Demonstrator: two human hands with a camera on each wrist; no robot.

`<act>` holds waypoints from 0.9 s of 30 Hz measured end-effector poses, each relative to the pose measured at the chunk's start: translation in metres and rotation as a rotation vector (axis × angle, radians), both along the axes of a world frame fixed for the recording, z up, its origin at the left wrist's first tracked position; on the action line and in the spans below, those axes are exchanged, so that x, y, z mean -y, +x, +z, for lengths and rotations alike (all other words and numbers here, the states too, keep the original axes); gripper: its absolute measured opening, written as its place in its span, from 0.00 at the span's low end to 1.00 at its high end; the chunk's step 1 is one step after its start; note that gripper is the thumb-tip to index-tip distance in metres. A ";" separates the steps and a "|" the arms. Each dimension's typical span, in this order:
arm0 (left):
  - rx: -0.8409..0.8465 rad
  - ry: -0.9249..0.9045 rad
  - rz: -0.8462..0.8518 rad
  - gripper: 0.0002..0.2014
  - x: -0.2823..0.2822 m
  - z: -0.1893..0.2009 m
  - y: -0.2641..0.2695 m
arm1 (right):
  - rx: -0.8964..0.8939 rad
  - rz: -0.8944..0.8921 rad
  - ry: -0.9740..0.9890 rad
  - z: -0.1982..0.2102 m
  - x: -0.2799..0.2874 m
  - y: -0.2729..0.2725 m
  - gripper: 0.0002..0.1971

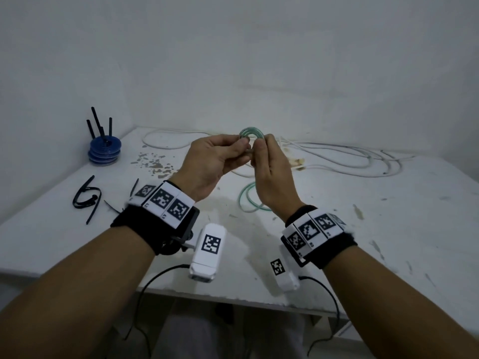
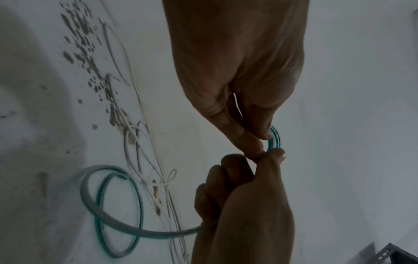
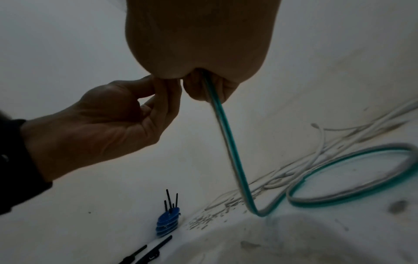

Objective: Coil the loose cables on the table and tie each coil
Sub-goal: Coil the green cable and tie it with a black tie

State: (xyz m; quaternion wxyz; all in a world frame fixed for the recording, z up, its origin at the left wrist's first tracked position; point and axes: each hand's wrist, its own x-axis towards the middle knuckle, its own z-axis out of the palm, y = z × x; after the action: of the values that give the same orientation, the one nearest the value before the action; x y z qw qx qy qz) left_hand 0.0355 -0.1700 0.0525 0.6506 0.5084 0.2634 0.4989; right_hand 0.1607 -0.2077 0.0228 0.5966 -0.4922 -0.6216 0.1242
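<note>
Fingers (image 2: 235, 132) of left hand (image 1: 212, 161) and right hand (image 1: 269, 172) pinching small green cable (image 1: 250, 133) coil; tail trailing onto tabletop (image 1: 388, 216).

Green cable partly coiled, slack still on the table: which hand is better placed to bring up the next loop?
Probably the right hand. The green cable runs down from its fingers to the slack on the table, so it can feed it. The left hand pinches the small coil and should hold it.
</note>
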 end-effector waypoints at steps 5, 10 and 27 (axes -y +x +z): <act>-0.150 0.057 -0.057 0.07 0.000 0.000 -0.013 | 0.201 -0.009 -0.034 0.009 0.000 0.012 0.15; -0.392 0.238 -0.037 0.11 -0.006 0.014 -0.027 | 0.512 0.060 -0.106 0.025 0.005 0.026 0.14; -0.324 0.291 0.193 0.05 0.005 0.013 -0.007 | 0.588 -0.002 -0.123 0.021 0.007 0.047 0.14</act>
State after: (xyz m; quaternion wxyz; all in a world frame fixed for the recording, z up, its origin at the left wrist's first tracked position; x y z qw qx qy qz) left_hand 0.0286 -0.1745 0.0653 0.4691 0.6428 0.3370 0.5032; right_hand 0.2075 -0.2152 0.0438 0.3603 -0.5429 -0.7585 0.0133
